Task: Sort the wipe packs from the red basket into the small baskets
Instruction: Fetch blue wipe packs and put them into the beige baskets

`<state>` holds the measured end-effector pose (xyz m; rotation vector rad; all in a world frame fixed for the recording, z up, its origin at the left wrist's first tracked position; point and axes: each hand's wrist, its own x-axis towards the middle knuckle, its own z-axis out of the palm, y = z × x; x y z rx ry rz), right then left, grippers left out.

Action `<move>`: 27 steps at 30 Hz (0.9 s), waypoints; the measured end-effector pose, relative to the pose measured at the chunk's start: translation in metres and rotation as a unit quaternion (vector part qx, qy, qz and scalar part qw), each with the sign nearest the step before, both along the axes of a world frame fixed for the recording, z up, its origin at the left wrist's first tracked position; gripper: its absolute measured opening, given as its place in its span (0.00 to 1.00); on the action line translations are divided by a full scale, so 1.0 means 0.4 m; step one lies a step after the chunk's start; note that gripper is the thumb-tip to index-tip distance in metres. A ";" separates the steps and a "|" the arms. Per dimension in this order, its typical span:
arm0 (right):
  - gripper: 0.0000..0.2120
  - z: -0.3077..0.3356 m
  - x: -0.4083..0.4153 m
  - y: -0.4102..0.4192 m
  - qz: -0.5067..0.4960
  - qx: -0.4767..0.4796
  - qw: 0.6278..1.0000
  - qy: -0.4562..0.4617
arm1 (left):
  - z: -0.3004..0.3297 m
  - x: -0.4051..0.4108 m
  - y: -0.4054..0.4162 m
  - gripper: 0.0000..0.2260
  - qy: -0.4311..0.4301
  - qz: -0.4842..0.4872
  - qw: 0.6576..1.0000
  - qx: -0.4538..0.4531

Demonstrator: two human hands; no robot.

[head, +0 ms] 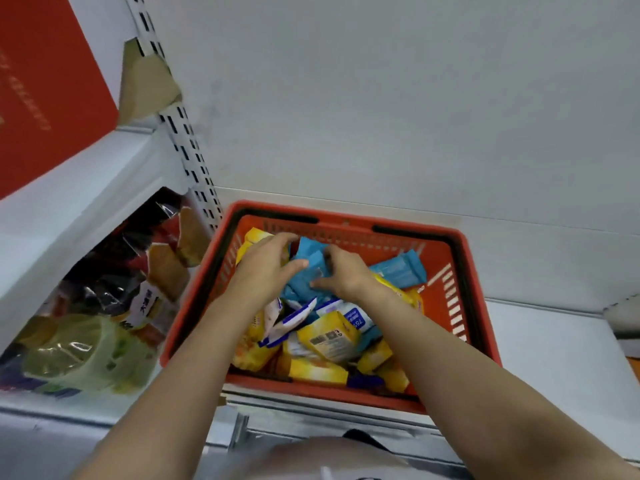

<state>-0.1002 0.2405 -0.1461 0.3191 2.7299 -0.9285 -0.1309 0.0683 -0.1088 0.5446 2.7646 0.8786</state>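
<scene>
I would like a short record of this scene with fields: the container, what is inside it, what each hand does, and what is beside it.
container: red basket on a white shelf
contents: blue packs, yellow packs, white packs, piled loosely
left hand: in the basket, fingers curled over the blue packs
right hand: gripping the blue packs
beside it: bagged goods on the left
small baskets: not in view

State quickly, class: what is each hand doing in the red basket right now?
Left hand: fingers curled round the blue wipe packs.
Right hand: gripping the same blue wipe packs from the other side.
</scene>
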 end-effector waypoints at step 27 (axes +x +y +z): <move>0.24 0.107 0.185 0.029 -0.307 -0.347 0.880 0.103 | 0.021 0.036 0.135 0.10 -0.220 0.023 0.927 0.304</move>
